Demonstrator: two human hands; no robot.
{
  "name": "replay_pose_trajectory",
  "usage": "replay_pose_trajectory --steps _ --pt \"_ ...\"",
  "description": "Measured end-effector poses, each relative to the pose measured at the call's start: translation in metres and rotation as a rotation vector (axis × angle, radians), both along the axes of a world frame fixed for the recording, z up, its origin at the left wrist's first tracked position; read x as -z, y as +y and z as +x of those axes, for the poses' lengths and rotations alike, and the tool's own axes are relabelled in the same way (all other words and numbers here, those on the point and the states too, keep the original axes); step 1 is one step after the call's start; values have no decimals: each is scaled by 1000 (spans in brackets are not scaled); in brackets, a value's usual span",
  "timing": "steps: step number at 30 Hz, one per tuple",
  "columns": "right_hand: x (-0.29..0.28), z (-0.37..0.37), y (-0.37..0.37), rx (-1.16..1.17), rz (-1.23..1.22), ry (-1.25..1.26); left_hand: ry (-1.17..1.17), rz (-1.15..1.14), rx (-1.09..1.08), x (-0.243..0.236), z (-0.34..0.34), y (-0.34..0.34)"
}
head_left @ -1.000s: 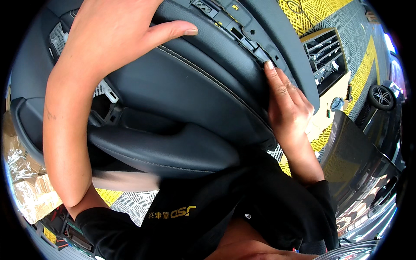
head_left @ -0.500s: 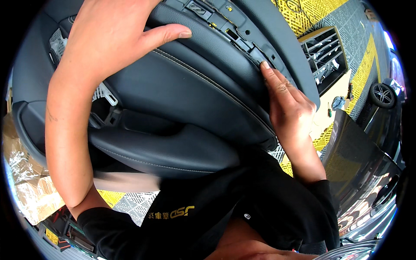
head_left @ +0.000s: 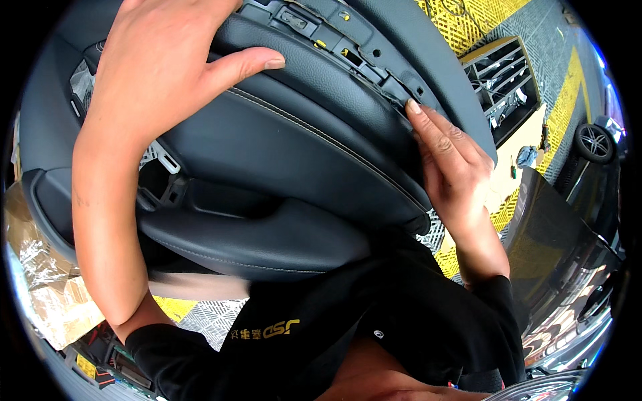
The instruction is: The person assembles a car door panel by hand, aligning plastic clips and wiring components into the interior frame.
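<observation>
A black car door panel (head_left: pixel 294 154) with stitched seams lies in front of me, its armrest (head_left: pixel 261 234) toward my body. My left hand (head_left: pixel 167 60) reaches over the far left of the panel, with the thumb spread along the padded surface. The other left fingertips run out at the top of the picture. My right hand (head_left: pixel 455 157) rests at the panel's right side, fingers stretched out and close together. Its fingertips touch the edge of a long slotted black mounting strip (head_left: pixel 348 57) with small yellow clips. The right thumb is hidden.
On the right, a black slotted frame (head_left: pixel 505 90) stands by a light board (head_left: pixel 511 174) with small tools. Beyond are a dark car body part (head_left: pixel 555 247) and a wheel (head_left: pixel 594 143). A plastic-wrapped cardboard box (head_left: pixel 50 281) is at the left, over yellow and grey floor tiles.
The panel's strip appears shifted slightly left and down in view. My left hand has moved slightly left, and my right fingertips sit slightly lower and farther right along the strip's edge.
</observation>
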State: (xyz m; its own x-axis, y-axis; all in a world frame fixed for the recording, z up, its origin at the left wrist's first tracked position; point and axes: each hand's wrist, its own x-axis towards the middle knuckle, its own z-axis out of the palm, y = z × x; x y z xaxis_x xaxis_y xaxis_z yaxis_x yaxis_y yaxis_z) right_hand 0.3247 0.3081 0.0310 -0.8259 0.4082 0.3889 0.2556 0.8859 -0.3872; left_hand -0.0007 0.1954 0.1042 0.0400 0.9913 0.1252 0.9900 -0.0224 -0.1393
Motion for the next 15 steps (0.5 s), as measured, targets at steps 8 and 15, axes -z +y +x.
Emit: replay_pose_trajectory --steps 8,15 --pt "13 0 -2 22 62 -22 60 29 114 14 -22 -1" --pt "25 4 -8 39 205 25 75 33 124 14 -22 -2"
